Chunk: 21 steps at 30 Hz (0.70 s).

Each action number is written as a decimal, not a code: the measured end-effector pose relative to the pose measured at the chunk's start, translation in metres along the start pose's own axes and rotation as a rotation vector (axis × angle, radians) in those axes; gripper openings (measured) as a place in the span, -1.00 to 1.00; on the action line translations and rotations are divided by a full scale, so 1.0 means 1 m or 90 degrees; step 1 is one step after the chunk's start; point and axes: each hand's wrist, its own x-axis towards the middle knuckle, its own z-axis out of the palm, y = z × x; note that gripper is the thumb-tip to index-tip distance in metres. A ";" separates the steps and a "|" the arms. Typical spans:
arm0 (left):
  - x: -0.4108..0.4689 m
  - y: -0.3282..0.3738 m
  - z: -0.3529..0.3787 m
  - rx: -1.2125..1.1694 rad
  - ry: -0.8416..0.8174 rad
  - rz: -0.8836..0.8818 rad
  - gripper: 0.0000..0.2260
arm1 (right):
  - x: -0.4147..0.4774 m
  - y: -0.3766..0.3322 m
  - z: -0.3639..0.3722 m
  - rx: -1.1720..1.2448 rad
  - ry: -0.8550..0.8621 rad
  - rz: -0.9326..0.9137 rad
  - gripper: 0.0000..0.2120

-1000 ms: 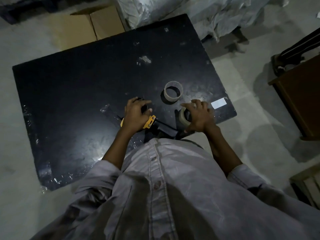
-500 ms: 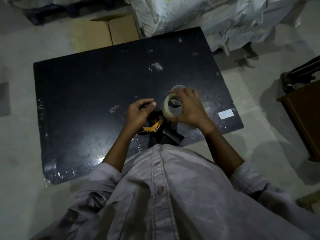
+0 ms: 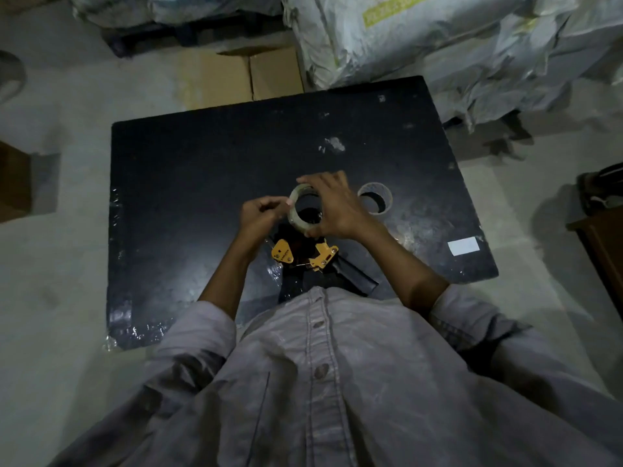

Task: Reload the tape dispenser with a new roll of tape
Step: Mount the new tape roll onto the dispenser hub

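My right hand (image 3: 338, 210) holds a pale roll of tape (image 3: 296, 215) upright above the black board (image 3: 202, 170), fingers wrapped over its top and right side. My left hand (image 3: 259, 215) is closed beside the roll's left rim, fingertips pinched at its edge; whether it grips a tape end I cannot tell. Below both hands the tape dispenser (image 3: 303, 261), black with yellow plates, lies on the board with its handle pointing lower right. An empty cardboard core (image 3: 387, 198) stands on the board just right of my right hand.
A white label (image 3: 464, 246) sticks near the board's right edge. Cardboard boxes (image 3: 246, 75) and plastic-wrapped bundles (image 3: 438, 42) crowd the far side. A wooden furniture corner (image 3: 603, 237) is at right. Concrete floor surrounds the board.
The right hand lifted the tape roll from the board's near edge up and away above the dispenser. The left hand let go of the dispenser and came to the roll's rim.
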 end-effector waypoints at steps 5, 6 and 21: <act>0.002 -0.021 0.003 -0.013 -0.002 -0.052 -0.79 | 0.004 0.010 0.019 -0.008 -0.024 0.002 0.12; 0.002 -0.024 0.004 -0.012 -0.001 -0.061 -0.80 | 0.005 0.012 0.022 -0.007 -0.028 0.006 0.12; 0.010 -0.028 -0.006 -0.008 0.024 -0.057 -0.70 | -0.010 0.057 -0.001 0.396 0.099 0.256 -0.35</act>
